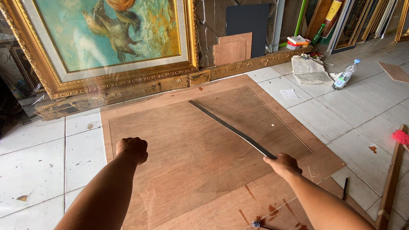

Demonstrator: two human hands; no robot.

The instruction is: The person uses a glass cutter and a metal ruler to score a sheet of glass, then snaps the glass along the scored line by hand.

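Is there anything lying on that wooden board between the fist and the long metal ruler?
Nothing visible. The left hand rests as a fist on the plywood sheet, and bare wood runs from it to the ruler, whose near end the right hand holds. The small tool lies nearer the camera, off that stretch.

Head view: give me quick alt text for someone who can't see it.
The right hand grips one end of a long dark metal ruler lying diagonally across a plywood sheet on a tiled floor. The left hand rests closed on the sheet's left part. A gold-framed painting leans behind.
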